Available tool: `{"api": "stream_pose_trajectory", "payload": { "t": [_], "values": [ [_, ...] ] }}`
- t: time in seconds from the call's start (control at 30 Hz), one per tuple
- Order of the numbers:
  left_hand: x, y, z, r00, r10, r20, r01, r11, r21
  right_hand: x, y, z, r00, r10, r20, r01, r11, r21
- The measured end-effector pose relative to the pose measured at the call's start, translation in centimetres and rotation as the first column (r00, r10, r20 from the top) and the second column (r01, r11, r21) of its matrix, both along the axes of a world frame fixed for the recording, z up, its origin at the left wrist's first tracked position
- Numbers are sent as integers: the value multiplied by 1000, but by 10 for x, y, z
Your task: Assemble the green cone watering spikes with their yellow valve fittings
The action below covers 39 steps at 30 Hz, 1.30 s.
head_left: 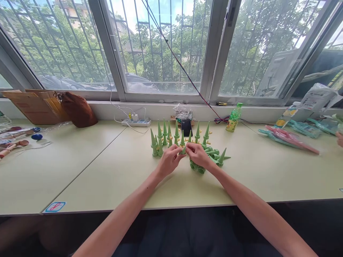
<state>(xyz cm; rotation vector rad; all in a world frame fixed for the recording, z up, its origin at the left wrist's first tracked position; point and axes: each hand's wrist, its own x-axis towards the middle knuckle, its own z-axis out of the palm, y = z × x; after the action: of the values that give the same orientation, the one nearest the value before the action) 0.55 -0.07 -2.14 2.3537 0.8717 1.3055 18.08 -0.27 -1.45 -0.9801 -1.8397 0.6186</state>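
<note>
Head view: green spike (183, 151) is pinched by left hand (169, 159) at nine o'clock, right hand (198, 154) at three; probably light, stiff, best gripped near its base.

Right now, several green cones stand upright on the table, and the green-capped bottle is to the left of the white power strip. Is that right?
Not quite: the green-capped bottle is to the right of the white power strip, as the head view shows. Several green cones do stand upright on the table.
</note>
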Motion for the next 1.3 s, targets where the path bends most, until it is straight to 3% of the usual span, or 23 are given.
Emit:
{"api": "stream_pose_trajectory", "payload": {
  "t": [0.13, 0.2, 0.27, 0.37, 0.43, 0.47, 0.53, 0.63, 0.73, 0.87, 0.97, 1.07, 1.17, 1.23, 1.3],
  "values": [
    [0, -1, 0, 1000, 16, -20, -16, 1000, 24, 0, 0, 0, 1000, -3, 0, 3, 1000, 9],
    [1, -2, 2, 999, 34, 23, -32, 998, -55, 1, 0, 0, 1000, -3, 9, 3, 1000, 19],
    [1, -2, 4, 996, 13, 83, 5, 976, -218, 2, -1, 1, 1000, 0, 22, -1, 1000, 30],
    [0, -4, 9, 981, -71, 182, 158, 840, -519, 3, -3, 3, 999, 24, 39, -26, 999, 44],
    [-2, -5, 12, 969, -95, 227, 217, 764, -608, 2, -4, 3, 998, 38, 50, -40, 998, 55],
    [-2, -6, 13, 967, -95, 237, 225, 755, -616, 2, -5, 3, 998, 37, 54, -40, 997, 62],
    [-1, -6, 13, 970, -82, 229, 206, 778, -594, 1, -4, 3, 998, 26, 56, -30, 997, 76],
    [1, -5, 11, 983, -45, 180, 127, 870, -476, 1, -3, 1, 999, 8, 49, -12, 996, 83],
    [2, -2, 5, 994, 0, 111, 26, 973, -227, 1, -2, 0, 999, -7, 50, 3, 997, 78],
    [-1, 0, 0, 1000, 7, -4, -6, 999, 34, 0, -2, 1, 999, -25, 46, 23, 999, 49],
    [0, 0, 0, 1000, 7, -1, -7, 999, 35, 0, -3, 3, 998, -39, 39, 37, 998, 42],
    [2, -2, 3, 997, 24, 69, -16, 994, -109, -1, -3, 4, 998, -47, 43, 44, 997, 58],
    [2, -3, 8, 988, -10, 154, 70, 918, -390, 0, -4, 4, 998, -26, 51, 22, 997, 74],
    [-1, -3, 10, 977, -62, 206, 173, 795, -581, 0, -6, 4, 998, -3, 63, -2, 997, 74],
    [-4, -3, 12, 962, -105, 251, 253, 681, -687, 0, -6, 2, 997, 15, 76, -21, 997, 72]
  ]
}}
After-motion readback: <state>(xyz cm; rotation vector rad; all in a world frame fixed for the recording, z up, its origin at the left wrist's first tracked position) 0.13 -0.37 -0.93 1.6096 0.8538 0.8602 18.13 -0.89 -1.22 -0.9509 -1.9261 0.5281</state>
